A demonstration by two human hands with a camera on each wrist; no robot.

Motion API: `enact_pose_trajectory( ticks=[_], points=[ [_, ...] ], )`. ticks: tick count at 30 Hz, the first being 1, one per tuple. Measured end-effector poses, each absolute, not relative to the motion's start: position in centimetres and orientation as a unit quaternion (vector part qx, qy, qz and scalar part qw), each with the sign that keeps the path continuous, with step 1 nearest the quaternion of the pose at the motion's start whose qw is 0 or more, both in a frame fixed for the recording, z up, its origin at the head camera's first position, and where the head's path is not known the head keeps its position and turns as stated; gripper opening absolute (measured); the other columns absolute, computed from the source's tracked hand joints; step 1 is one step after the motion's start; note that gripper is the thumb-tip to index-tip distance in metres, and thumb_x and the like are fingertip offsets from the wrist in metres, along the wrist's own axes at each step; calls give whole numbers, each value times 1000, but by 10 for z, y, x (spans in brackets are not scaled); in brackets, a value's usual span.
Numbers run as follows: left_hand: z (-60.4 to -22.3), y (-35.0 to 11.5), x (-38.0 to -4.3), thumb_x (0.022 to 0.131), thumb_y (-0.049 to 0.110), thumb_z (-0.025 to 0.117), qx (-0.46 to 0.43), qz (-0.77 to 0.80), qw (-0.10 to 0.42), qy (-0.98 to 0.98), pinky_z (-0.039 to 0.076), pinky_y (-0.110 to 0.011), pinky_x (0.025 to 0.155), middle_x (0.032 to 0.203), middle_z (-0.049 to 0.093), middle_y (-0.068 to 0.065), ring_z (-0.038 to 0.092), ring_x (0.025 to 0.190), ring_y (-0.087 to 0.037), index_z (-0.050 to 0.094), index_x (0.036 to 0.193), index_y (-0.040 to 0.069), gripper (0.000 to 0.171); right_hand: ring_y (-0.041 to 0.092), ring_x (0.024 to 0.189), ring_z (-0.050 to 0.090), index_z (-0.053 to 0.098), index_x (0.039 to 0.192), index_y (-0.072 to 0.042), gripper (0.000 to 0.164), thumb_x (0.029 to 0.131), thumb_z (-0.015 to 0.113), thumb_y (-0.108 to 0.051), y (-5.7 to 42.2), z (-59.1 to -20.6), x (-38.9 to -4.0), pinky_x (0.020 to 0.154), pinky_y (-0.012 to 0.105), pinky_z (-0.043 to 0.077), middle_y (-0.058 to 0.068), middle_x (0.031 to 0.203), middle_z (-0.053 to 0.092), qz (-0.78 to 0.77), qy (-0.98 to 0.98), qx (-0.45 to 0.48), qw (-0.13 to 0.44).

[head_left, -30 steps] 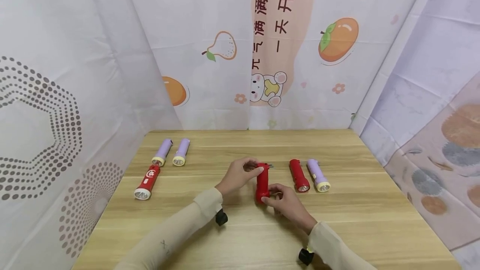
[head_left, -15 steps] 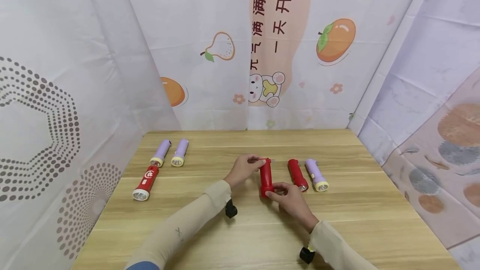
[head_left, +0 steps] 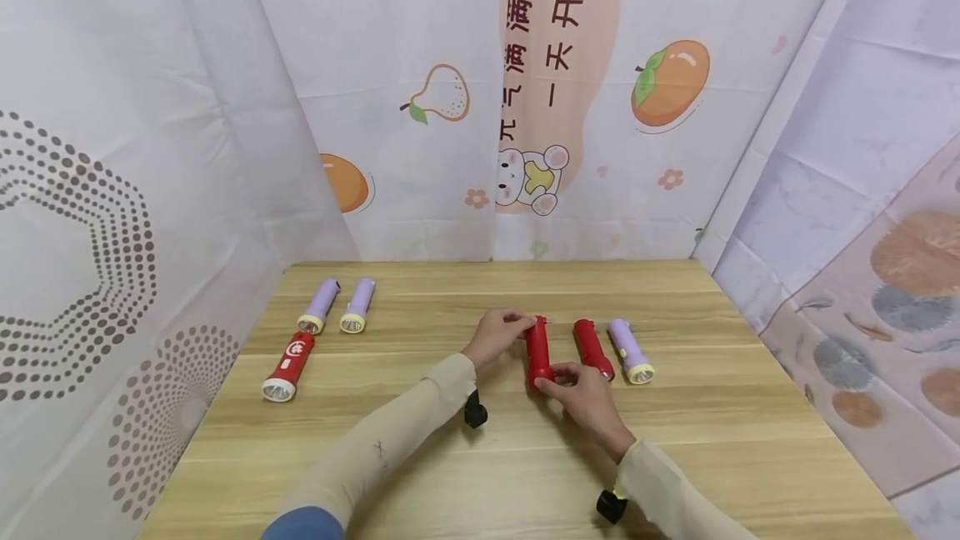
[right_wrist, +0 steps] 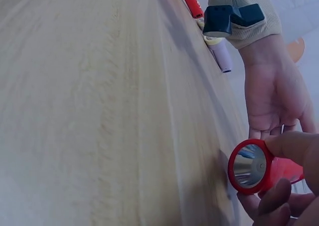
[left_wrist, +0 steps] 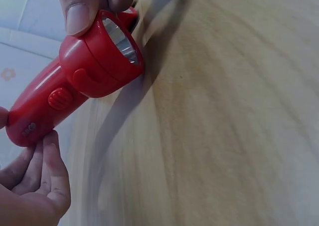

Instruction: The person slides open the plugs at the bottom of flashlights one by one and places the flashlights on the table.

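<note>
A red flashlight (head_left: 537, 350) is held between both hands over the middle of the table, its lens end toward the person. My left hand (head_left: 498, 335) pinches its tail end between thumb and fingers. At the lens end, my right hand (head_left: 583, 400) grips the head with the thumb on one side and fingers on the other. The left wrist view shows the ribbed button (left_wrist: 60, 99) on the body, and the lens (left_wrist: 119, 40) beside the right thumb. In the right wrist view the silver reflector (right_wrist: 249, 165) is visible, while fingers cover part of the body.
Just right of the held one lie another red flashlight (head_left: 591, 347) and a purple flashlight (head_left: 628, 348). On the left are two purple flashlights (head_left: 322, 302) (head_left: 358, 303) and a red flashlight with a white rim (head_left: 289, 367). Patterned curtains (head_left: 420, 223) stand behind the wooden table (head_left: 450, 490).
Both hands have carried the red flashlight slightly right and away from the person, closer to the other red one. Its tail has turned a little left relative to its head. The other flashlights stay put.
</note>
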State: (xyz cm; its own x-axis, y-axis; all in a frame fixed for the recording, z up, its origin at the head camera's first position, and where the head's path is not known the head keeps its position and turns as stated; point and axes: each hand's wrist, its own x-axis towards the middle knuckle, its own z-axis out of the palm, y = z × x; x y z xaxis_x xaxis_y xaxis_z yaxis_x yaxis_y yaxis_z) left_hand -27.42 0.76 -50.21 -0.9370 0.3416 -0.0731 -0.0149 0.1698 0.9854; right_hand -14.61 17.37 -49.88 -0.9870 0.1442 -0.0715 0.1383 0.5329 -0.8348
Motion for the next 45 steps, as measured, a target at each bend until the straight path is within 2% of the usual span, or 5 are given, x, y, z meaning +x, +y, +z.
enact_pose_trajectory(
  ticks=[8,18,34,42,45],
  points=[
    [-505,11,-281,96,38,74,103,630,157,753,57,-38,82,99,74,-1,71,87,-17,76,111,9,33,18,74,60,74,118,-4,44,87,84,-34,175,-493,-150,59,31,52,5,96,72,462,-881,-101,-2],
    [-508,18,-287,93,30,79,81,629,170,754,58,-34,68,91,74,-5,69,77,-18,76,101,4,28,16,71,62,75,116,-2,40,89,83,-31,178,-494,-156,55,31,52,7,98,74,447,-889,-95,7],
    [-503,26,-290,92,27,81,61,628,171,757,60,-32,68,91,73,-6,68,74,-18,76,97,2,26,19,77,60,76,116,-3,38,93,78,-33,183,-488,-162,67,30,51,6,99,73,422,-902,-96,-12],
    [-503,26,-289,92,22,81,68,618,175,763,60,-31,69,92,72,-7,71,76,-18,75,99,0,24,19,77,59,76,115,-4,39,94,77,-37,185,-487,-163,64,30,50,5,98,72,431,-896,-103,-29],
    [-503,26,-289,92,21,81,73,611,180,768,60,-32,69,90,72,-7,71,76,-19,74,99,0,23,17,66,57,75,115,-4,39,94,77,-36,186,-486,-163,58,30,48,5,92,70,444,-889,-108,-40]
  ],
)
